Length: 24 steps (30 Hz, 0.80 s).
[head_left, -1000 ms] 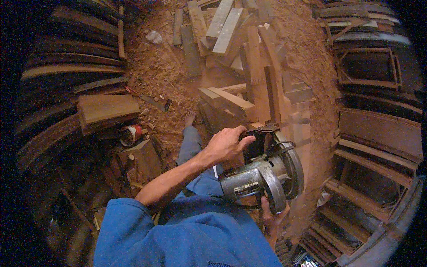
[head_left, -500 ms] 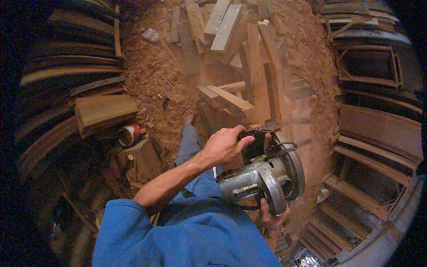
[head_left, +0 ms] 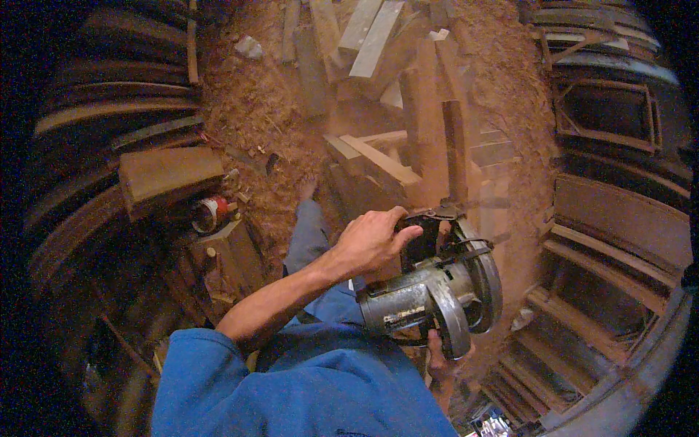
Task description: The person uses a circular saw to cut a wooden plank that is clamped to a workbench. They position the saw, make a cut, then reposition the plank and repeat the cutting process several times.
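Plainly, the left hand (head_left: 370,240) is bent over the front edge of the saw (head_left: 408,300), its fingers together and its thumb laid out to the right; the fingertips are hidden. The right hand (head_left: 441,357), behind and to the right of it, is wrapped round the rear handle, mostly covered by the saw. So the saw lies between the hands, its motor toward the body and its round guard on the right side.

Just ahead of the left hand, slightly right, dusty haze blurs a dark board (head_left: 456,149); nearer its fingers lie pale sticks (head_left: 382,158). Ahead and to its left is a bare foot (head_left: 309,185). Left of the hand, well apart, a red and white tin (head_left: 210,214) sits near a block (head_left: 237,251), with a thick timber (head_left: 171,175) beyond. Farther ahead lie grey boards (head_left: 375,38); far right of both hands leans a brown panel (head_left: 619,215).
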{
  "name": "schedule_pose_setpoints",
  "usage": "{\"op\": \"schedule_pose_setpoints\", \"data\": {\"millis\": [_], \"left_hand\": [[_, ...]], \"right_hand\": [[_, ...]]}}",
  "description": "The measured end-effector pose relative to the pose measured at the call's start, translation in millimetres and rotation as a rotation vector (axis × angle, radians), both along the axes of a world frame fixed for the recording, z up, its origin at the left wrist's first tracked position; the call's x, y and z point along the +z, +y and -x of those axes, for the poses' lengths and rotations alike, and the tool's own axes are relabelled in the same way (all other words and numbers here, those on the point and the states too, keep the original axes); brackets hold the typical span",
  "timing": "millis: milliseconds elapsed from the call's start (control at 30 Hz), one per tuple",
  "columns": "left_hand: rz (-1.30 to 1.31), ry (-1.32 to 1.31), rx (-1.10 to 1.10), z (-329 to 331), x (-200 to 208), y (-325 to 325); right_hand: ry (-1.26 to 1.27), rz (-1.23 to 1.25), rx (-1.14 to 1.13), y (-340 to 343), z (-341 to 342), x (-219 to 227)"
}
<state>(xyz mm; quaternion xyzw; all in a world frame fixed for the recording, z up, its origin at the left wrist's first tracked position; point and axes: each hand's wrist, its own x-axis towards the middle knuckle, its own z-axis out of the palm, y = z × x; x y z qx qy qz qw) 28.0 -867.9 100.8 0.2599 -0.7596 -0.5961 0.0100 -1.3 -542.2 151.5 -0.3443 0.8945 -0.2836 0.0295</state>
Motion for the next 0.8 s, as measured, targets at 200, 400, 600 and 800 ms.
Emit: {"op": "schedule_pose_setpoints", "data": {"millis": [200,400,600,800], "left_hand": [[-0.029,-0.021,-0.015,5.0,5.8,-26.1],[-0.021,0.000,-0.005,10.2,10.6,-52.2],[-0.018,-0.029,-0.006,15.4,14.5,-76.8],[-0.017,0.000,0.011,20.1,17.2,-100.1]], "right_hand": [[-0.145,-0.075,-0.144,-45.5,6.1,22.9],[-0.179,-0.096,-0.066,-71.3,17.1,25.3],[-0.052,-0.087,0.007,-76.0,23.2,14.6],[-0.028,-0.106,-0.015,-95.6,25.3,15.6]]}}
